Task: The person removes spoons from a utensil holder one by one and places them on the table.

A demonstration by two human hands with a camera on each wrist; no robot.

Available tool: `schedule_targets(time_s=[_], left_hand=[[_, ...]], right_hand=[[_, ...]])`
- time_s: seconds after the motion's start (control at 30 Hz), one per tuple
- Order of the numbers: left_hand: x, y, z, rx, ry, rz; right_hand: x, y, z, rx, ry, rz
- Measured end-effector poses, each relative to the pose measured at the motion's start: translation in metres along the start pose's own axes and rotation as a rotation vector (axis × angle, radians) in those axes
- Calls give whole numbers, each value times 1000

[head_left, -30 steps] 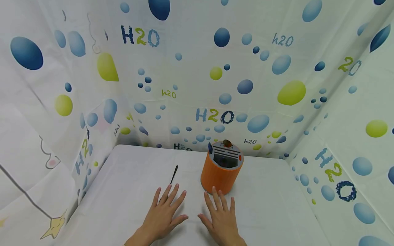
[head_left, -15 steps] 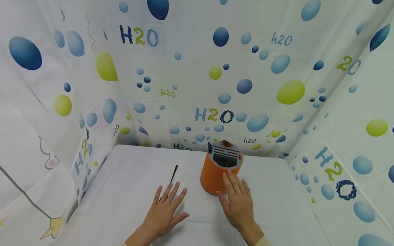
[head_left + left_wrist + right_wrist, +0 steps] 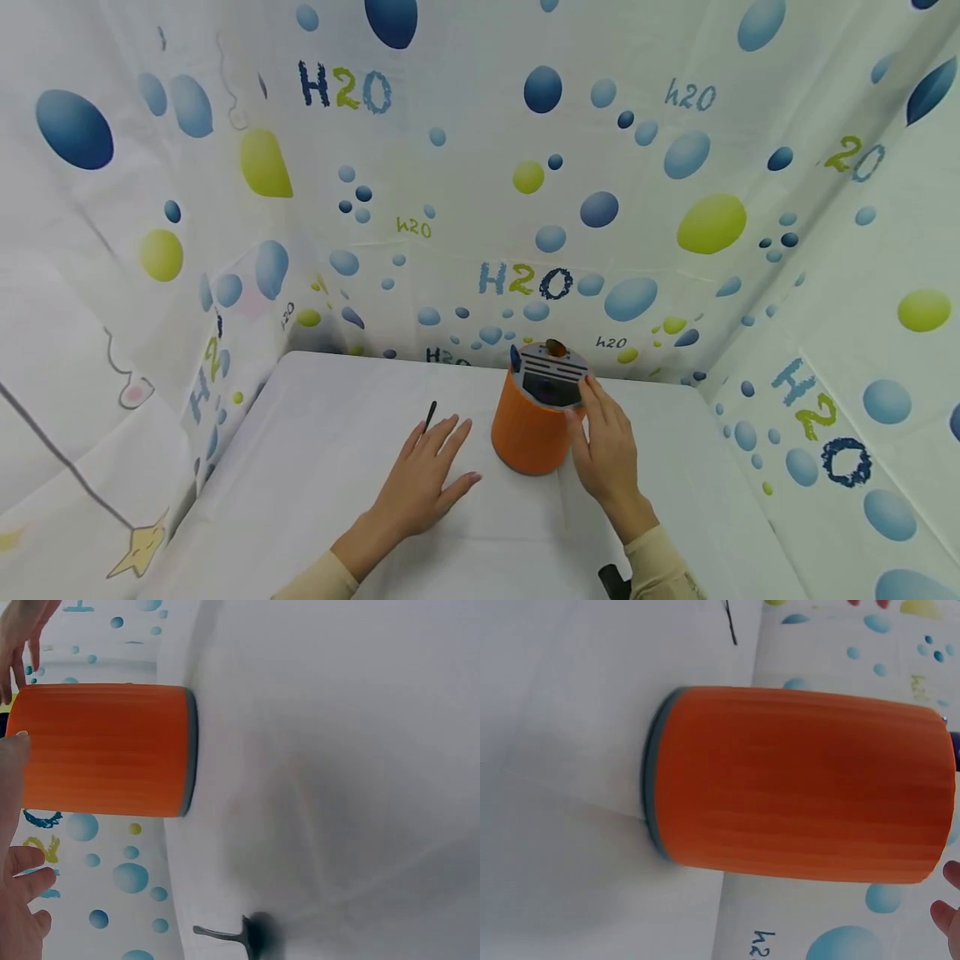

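Note:
An orange cylinder (image 3: 528, 433) stands upright on the white table, its grey slanted top carrying a black panel, dark lines, a small brown piece and a blue piece at the edge. My right hand (image 3: 607, 450) is at its right side, fingers straight, fingertips overlapping the top's right edge in the head view. To the left, my left hand (image 3: 423, 483) hovers over the table with fingers spread, holding nothing. A thin black stick (image 3: 430, 415) lies beyond the left fingers, partly hidden by them. Both wrist views show the orange cylinder (image 3: 105, 750) (image 3: 802, 784) sideways, with its dark grey base.
White curtains (image 3: 450, 183) printed with blue and green spots and "H2O" lettering enclose the white table (image 3: 337, 417) at the back and both sides. The table's back edge runs close behind the cylinder. A black device (image 3: 615, 581) shows at my right wrist.
My right hand has moved right and forward, from in front of the cylinder to its right edge. The left hand has moved slightly forward and right, covering more of the stick. The cylinder has stayed put.

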State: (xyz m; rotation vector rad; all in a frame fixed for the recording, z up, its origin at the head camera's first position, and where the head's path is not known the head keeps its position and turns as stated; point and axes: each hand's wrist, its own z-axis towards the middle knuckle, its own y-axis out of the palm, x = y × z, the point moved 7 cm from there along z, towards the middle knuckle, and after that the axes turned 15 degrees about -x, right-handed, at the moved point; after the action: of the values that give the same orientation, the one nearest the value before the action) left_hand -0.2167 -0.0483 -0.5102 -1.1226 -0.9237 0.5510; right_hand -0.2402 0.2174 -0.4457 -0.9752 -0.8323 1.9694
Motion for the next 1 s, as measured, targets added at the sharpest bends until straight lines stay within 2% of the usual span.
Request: schedule_targets(time_s=[0.1,0.33,0.67,0.83,1.0], left_hand=[[3,-6,6,10,3,-36],[9,-11,16,-23,-5,-164],[22,-19,23,12,29,-187],[28,-20,33,8,31,-202],[36,-21,43,5,67,-235]], right_hand=[[5,2,6,-8,8,11],[13,9,20,-73,49,42],[31,21,29,-182,153,186],[40,29,28,-224,184,254],[41,34,28,-239,185,300]])
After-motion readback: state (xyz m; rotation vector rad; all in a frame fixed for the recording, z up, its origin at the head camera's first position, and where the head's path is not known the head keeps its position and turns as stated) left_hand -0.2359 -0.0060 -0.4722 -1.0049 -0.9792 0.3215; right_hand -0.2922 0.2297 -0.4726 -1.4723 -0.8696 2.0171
